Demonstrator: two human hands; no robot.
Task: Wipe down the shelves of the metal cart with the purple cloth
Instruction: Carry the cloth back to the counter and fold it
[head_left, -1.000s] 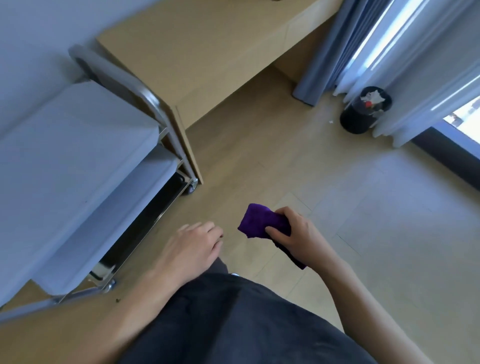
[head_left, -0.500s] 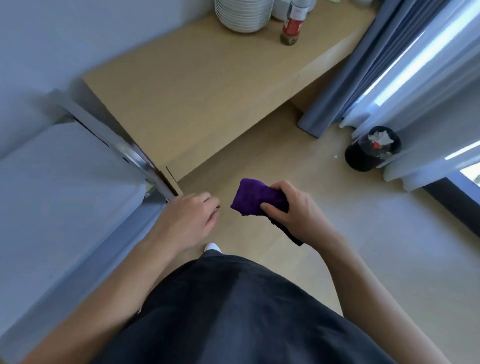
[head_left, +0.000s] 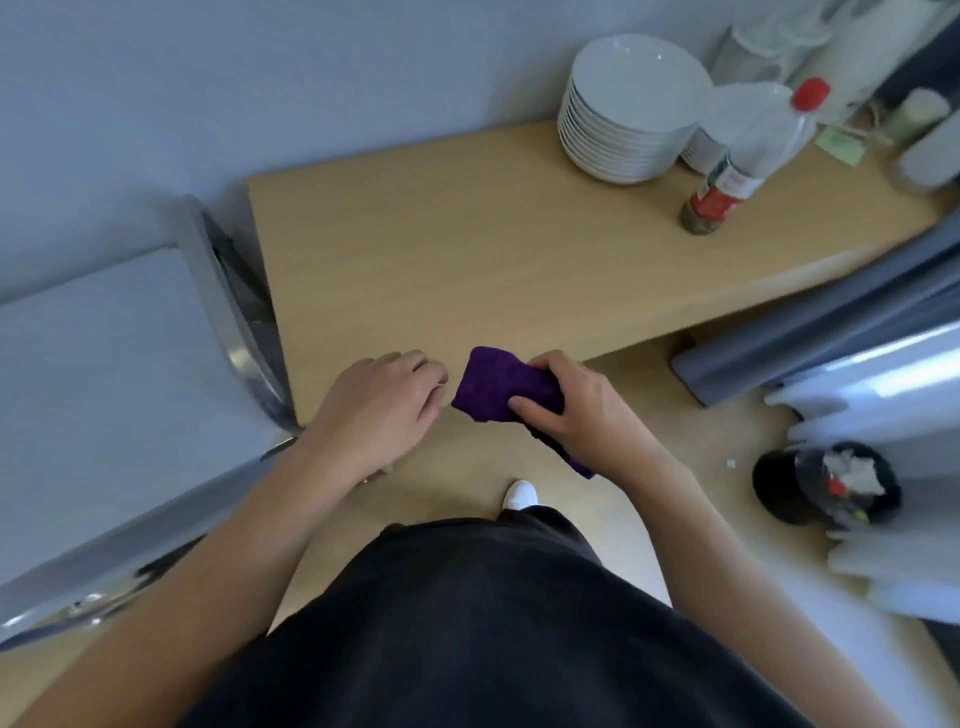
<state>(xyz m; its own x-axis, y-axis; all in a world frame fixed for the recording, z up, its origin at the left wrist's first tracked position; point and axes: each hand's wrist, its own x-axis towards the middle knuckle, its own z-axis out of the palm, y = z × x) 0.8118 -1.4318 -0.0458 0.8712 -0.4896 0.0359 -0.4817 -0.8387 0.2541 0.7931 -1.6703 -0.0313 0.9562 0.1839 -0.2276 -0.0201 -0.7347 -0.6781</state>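
Right hand (head_left: 576, 410) grips the bunched purple cloth (head_left: 498, 392); left hand (head_left: 379, 410) hangs loosely curled, empty. The grey metal cart (head_left: 93, 374) looks untouched, wiping not begun.

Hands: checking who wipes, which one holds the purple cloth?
The right hand grips the purple cloth; the left hand holds nothing.

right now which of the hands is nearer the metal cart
Left. The left hand hangs empty just right of the metal cart, close to its end frame. The right hand, gripping the purple cloth, is farther right.
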